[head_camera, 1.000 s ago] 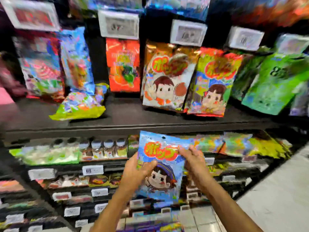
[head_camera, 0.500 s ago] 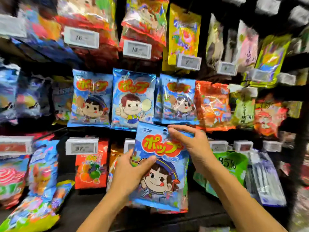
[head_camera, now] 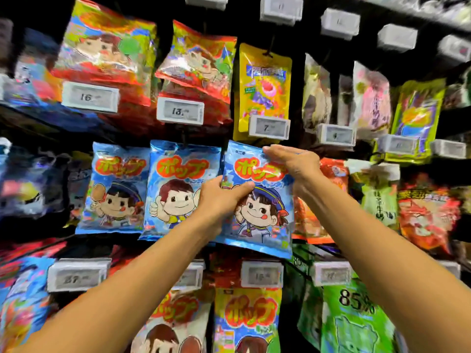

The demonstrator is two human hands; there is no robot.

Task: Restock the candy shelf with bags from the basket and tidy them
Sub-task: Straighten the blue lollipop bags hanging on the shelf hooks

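On my feed the black display rack (head_camera: 297,98) fills the whole view, hung with candy bags in rows. The outer edges of the picture are smeared, so I can only read the middle.

Lower right, a big green bag (head_camera: 351,319) shows "85%" in dark print. Across the top row hang two red bags (head_camera: 102,54) (head_camera: 198,62), both tilted, and beside them a yellow bag (head_camera: 263,82) hangs straight from a peg.

The blue candy bag (head_camera: 260,217) being stocked is up against the middle row, directly under the yellow bag. It sits just right of a second blue bag (head_camera: 175,189) and overlaps that bag's right edge; a third blue bag (head_camera: 114,189) hangs further left. An orange bag (head_camera: 313,225) shows from behind its right side. Its bottom edge slants down to the right.

The left hand (head_camera: 219,197) grips the bag's left edge at mid-height, thumb laid across the front and the fingers out of sight behind. The right hand (head_camera: 293,161) covers the top right corner, its fingers (head_camera: 270,149) lying nearly straight along the top edge. I cannot tell whether its thumb pinches the bag from underneath.

Smallest are the white price tags: "16" (head_camera: 89,97), "13" (head_camera: 180,111) and "7" (head_camera: 269,127) above the blue row, and one more (head_camera: 261,276) just below the held bag, its number too blurred to read.
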